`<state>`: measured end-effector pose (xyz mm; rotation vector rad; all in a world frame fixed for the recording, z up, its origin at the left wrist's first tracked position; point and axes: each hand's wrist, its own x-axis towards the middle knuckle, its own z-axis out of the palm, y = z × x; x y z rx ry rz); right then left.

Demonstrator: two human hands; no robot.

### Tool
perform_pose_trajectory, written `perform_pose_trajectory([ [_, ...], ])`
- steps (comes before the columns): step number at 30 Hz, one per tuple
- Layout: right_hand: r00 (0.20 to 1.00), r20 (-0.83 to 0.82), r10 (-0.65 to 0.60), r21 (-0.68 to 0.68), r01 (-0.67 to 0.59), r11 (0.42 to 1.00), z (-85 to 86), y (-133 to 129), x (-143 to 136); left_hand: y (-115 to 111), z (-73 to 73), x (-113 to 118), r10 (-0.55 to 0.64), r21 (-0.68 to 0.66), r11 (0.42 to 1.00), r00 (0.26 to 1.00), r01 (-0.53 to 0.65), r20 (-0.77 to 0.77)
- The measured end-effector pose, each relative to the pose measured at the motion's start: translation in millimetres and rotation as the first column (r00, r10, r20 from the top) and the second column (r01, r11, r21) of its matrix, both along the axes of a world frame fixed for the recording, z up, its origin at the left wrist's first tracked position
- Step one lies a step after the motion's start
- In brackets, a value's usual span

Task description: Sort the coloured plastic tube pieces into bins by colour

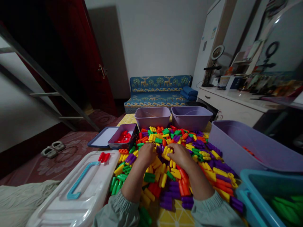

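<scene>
A thick spread of plastic tube-shaped toy blocks (174, 186) in yellow, green, purple, red and orange covers the table. Among them, left of the middle, my left hand (147, 153) reaches in with curled fingers. Its fingertips are hidden, so whatever it grips does not show. Close by on the right, my right hand (180, 154) has its thumb and forefinger around a yellow toy block (166, 153). Both hands are low over the pile, a short gap apart.
Two purple bins (152, 117) stand at the far edge, and a larger purple bin (227, 148) is on the right. A blue bin (246, 189) holds green blocks. Left are a tin (113, 145) with red pieces and a white lid (59, 189) with a blue handle.
</scene>
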<state>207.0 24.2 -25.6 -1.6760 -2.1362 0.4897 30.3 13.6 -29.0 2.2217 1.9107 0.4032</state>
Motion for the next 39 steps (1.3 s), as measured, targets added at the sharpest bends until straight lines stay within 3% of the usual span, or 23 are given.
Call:
perform_pose_trajectory([
  [5, 0.998, 0.051, 0.036, -0.008, -0.036, 0.999, 3.1, -4, -7, 1, -4.1, 1, 0.053, -0.041, 0.998, 0.998, -0.054, -0.02],
  [13, 0.994, 0.102, 0.032, 0.052, -0.037, 0.998, 7.1, -6, -11, -4, 11.7, 9, 0.052, 0.01, 0.999, 0.999, -0.052, 0.013],
  [19, 1.0, -0.006, -0.003, 0.114, 0.004, 0.993, 8.4, -5, -12, 3, 7.9, 11, -0.106, 0.065, 0.994, 0.946, 0.091, 0.306],
  [24, 0.993, -0.116, -0.006, 0.15, 0.024, 0.988, 3.3, -3, -12, 11, -7.0, 14, -0.075, 0.076, 0.996, 0.882, 0.045, 0.465],
  [27, 0.946, -0.325, -0.017, 0.055, 0.037, 0.998, -0.6, -1, -11, 15, -16.0, 14, -0.028, 0.067, 0.998, 0.862, -0.007, 0.507],
  [30, 0.832, -0.553, -0.05, -0.071, 0.013, 0.997, -2.1, 2, -14, 17, -21.2, 14, 0.016, 0.069, 0.996, 0.885, -0.055, 0.466],
  [33, 0.754, -0.654, -0.067, -0.138, -0.032, 0.99, 2.0, 10, -21, 16, -22.6, 16, 0.096, 0.04, 0.992, 0.915, -0.121, 0.391],
  [36, 0.796, -0.603, -0.055, -0.169, -0.06, 0.984, 14.9, 27, -30, 15, -22.3, 18, 0.135, -0.006, 0.99, 0.913, -0.144, 0.386],
  [39, 0.847, -0.527, -0.063, -0.207, -0.057, 0.977, 35.9, 53, -41, 15, -22.4, 17, 0.092, -0.013, 0.995, 0.902, -0.095, 0.422],
])
